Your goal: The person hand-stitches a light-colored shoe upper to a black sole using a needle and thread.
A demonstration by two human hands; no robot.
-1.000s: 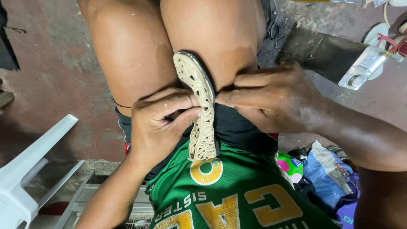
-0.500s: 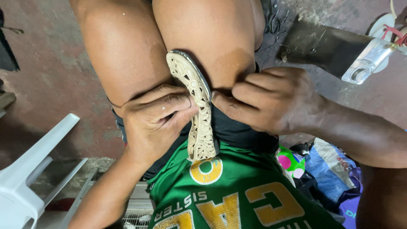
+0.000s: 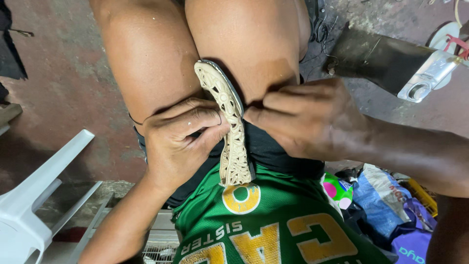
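Both hands pinch the cream cut-out shoe sole (image 3: 229, 127) wedged between the knees: left hand (image 3: 178, 142) at nine o'clock, right hand (image 3: 308, 122) at three. Looks light, flexible; gripping mid-edge suits it.

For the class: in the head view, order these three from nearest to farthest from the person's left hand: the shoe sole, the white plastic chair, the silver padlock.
1. Shoe sole: the left hand touches it, gripping its edge between the knees.
2. White plastic chair: lower left corner, apart from the hand.
3. Silver padlock: upper right, beyond the right hand, farthest.
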